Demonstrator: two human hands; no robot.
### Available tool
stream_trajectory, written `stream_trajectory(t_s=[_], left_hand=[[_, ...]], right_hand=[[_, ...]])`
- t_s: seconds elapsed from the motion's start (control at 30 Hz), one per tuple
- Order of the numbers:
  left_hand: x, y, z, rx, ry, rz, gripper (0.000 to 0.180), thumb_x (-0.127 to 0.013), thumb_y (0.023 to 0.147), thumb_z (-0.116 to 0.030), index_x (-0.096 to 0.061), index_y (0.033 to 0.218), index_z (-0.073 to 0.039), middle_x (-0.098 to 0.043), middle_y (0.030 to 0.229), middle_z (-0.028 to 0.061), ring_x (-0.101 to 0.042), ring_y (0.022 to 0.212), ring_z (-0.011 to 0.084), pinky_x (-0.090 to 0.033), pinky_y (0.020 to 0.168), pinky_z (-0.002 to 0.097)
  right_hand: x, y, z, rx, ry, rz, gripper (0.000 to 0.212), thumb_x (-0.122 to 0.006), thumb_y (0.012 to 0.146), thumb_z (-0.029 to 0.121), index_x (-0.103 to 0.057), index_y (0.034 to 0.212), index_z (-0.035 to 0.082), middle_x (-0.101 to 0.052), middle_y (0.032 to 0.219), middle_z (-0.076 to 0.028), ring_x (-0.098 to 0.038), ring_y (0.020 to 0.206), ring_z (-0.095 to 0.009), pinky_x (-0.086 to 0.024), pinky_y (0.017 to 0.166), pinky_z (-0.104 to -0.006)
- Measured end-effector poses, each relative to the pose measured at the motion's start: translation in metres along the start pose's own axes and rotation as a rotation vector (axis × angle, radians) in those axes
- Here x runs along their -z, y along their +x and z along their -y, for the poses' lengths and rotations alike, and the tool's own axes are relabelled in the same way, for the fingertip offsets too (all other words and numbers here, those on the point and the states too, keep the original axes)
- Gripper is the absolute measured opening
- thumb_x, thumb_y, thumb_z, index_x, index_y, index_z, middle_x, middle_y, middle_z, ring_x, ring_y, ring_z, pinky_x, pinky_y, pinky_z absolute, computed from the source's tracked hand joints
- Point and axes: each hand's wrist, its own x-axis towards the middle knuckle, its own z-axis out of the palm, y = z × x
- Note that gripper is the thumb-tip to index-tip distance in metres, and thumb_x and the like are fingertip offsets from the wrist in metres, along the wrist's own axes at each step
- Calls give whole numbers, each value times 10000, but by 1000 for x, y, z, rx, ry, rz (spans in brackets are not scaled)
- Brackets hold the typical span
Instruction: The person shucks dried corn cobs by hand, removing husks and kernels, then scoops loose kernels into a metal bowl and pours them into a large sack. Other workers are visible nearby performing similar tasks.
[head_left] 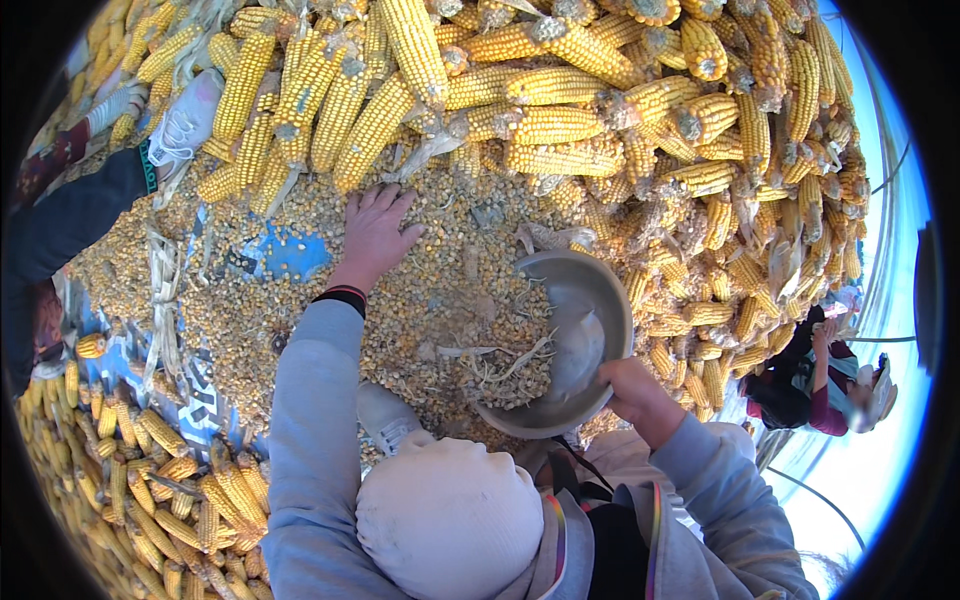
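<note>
My left hand [375, 235] lies palm down with fingers spread on a layer of loose corn kernels [430, 260], near the foot of a heap of ears. In my right hand [638, 395] is the near right rim of a grey metal basin [610, 300]. The basin tilts, its left side low against the kernels. Kernels mixed with pale husk strands [510, 360] fill its left part, while its shiny bottom shows on the right.
Yellow ears of corn [560, 125] are heaped along the far side and right. More ears [180, 500] lie at near left. Blue printed sheeting [290, 252] shows through the kernels. At left is another person's dark-clothed limb [90, 230]; someone else [825, 375] is at far right.
</note>
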Motion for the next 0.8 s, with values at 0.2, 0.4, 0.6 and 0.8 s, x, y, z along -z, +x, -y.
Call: stream_trajectory(t_s=[0.2,0.4,0.6,0.8], left_hand=[[-21,-22,-56,-9,-448,141,497,-617,866,-429,-637,1143,-16,-637,1142,180,-585,1072,339,-437,946,439],[-28,-73,-168,-35,-995,336,506,-550,942,-394,-542,1262,-2,-580,1202,247,-542,1124,412,-423,983,425],[31,-96,-101,-121,-405,-71,545,-514,932,-466,-532,1304,-70,-491,1378,169,-393,1316,369,-253,1105,501],[85,-218,100,1133,328,-320,578,-492,929,-454,-463,1377,-90,-444,1448,117,-355,1361,338,-223,1077,590]], right_hand=[[3,5,9,51,13,24,328,-500,713,-106,-546,1038,-113,-618,914,-195,-667,753,-356,-584,590,-490],[15,16,-5,58,28,32,378,-495,727,-89,-557,1100,-75,-644,912,-181,-682,753,-361,-581,512,-510],[25,23,-11,-5,71,45,355,-473,749,-59,-494,1094,-141,-594,932,-222,-660,768,-404,-577,588,-579],[26,22,-14,66,49,85,303,-481,737,-51,-502,1033,-112,-576,927,-198,-645,778,-387,-573,601,-566]])
